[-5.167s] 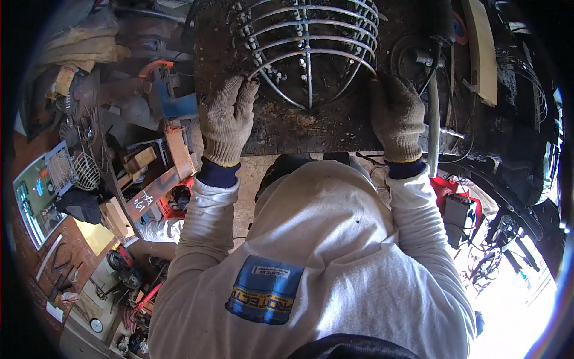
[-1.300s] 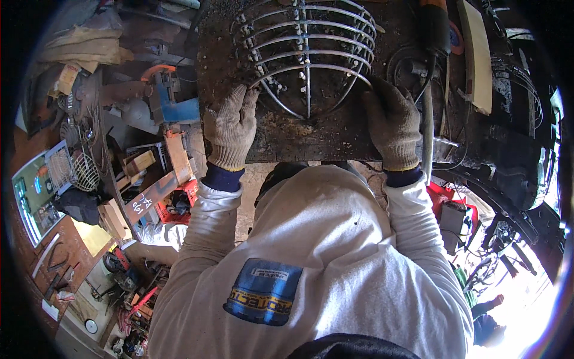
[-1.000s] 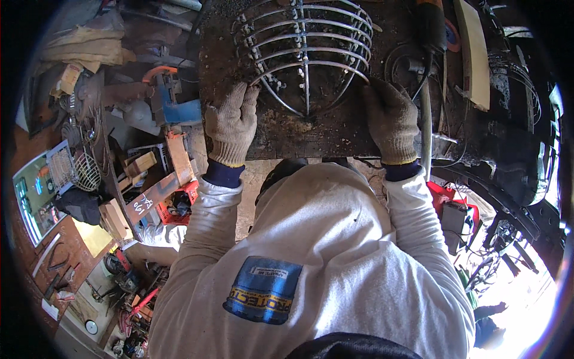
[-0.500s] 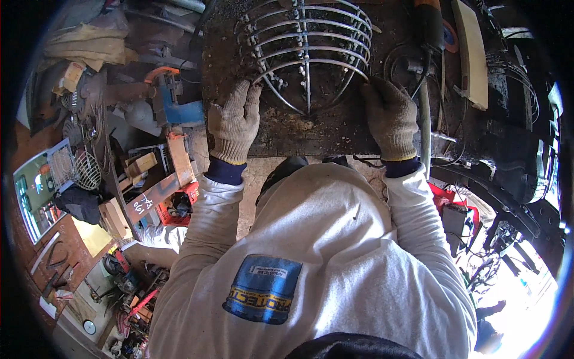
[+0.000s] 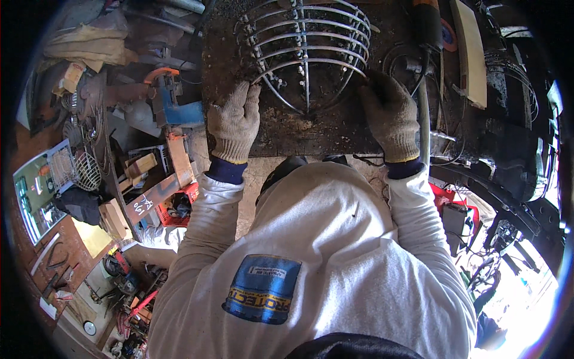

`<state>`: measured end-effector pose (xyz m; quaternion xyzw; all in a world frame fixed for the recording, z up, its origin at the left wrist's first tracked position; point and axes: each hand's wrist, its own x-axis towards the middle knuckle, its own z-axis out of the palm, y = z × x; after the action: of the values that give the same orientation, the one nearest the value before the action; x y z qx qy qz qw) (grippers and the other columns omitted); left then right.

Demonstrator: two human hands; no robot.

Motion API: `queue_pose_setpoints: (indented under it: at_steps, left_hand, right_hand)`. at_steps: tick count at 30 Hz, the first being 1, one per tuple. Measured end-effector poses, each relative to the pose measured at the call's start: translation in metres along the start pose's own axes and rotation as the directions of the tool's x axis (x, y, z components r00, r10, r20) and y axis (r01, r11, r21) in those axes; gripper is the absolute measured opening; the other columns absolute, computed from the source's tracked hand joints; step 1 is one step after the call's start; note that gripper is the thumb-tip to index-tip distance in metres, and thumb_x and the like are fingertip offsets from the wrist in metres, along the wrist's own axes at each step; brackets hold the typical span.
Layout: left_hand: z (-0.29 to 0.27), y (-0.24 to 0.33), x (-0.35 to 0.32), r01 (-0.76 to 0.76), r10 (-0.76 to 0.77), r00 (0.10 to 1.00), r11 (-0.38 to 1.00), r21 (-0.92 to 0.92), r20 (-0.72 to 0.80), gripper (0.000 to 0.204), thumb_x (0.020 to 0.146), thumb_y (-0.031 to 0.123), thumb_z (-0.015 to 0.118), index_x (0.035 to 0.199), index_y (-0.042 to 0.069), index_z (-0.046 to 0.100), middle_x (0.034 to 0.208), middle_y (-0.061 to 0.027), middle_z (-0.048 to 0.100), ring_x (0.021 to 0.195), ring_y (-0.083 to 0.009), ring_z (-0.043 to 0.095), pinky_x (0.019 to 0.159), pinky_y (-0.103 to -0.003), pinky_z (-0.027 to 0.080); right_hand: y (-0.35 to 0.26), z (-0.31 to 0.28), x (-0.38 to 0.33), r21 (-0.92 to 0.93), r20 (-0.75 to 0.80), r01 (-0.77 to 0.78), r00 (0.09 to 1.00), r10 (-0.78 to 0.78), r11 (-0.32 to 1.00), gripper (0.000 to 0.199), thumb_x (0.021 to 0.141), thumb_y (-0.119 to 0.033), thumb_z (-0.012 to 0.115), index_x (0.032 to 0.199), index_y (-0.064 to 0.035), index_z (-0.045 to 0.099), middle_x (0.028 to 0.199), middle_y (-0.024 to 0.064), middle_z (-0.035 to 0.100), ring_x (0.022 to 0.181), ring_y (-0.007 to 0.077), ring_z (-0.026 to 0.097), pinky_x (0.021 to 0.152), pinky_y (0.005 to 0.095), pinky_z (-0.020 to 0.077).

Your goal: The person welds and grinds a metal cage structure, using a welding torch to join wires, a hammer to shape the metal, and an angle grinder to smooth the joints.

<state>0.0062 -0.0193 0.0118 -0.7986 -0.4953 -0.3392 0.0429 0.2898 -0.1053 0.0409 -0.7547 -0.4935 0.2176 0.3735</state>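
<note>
A cage of bent metal rods (image 5: 305,48) lies on the dark workbench, its curved crosspieces joined to a centre rod and pointed side rods. My left hand (image 5: 235,122), in a knitted work glove, pinches the left end of the nearest curved rod (image 5: 326,61). Closed at that rod's right end is my gloved right hand (image 5: 391,116), its fingertips partly in shadow. Whether this nearest rod is joined to the rest of the cage, I cannot tell.
A power tool with an orange body (image 5: 427,24) lies at the bench's right, beside a pale board (image 5: 469,54). Its cord runs near my right hand. Left of the workbench (image 5: 287,140) stand a blue tool (image 5: 179,110) and a red crate (image 5: 179,203).
Both hands keep their hold on the rod's ends. The cage's right side and the rod's right end have shifted very slightly left.
</note>
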Motion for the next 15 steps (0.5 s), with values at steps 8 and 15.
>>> queue_pose_setpoints:
  at_steps: [8, 15]
  left_hand:
    - [-0.001, 0.002, -0.001, -0.009, 0.009, 1.0, 0.999, -0.049, 0.004, 0.019, 0.089, 0.021, 0.077, 0.097, 0.004, 0.076, 0.09, -0.018, 0.076, 0.077, -0.0361, 0.073, 0.067, -0.042, 0.058]
    - [-0.002, 0.001, -0.001, 0.001, 0.0, 1.0, 0.996, -0.089, 0.011, 0.017, 0.09, 0.018, 0.077, 0.097, 0.003, 0.076, 0.091, -0.0175, 0.076, 0.079, -0.0337, 0.074, 0.069, -0.04, 0.058]
  right_hand:
    - [-0.006, -0.022, -0.012, 0.156, -0.207, 0.179, 0.967, -0.145, 0.971, 0.047, 0.083, -0.012, 0.081, 0.127, -0.0027, 0.067, 0.114, 0.0152, 0.071, 0.096, 0.0225, 0.071, 0.084, 0.0333, 0.0566]
    - [0.027, -0.044, -0.031, 0.309, -0.237, 0.133, 0.97, -0.059, 0.942, 0.042, 0.091, -0.002, 0.072, 0.132, -0.0007, 0.063, 0.119, 0.0126, 0.07, 0.104, 0.0186, 0.068, 0.091, 0.0312, 0.0546]
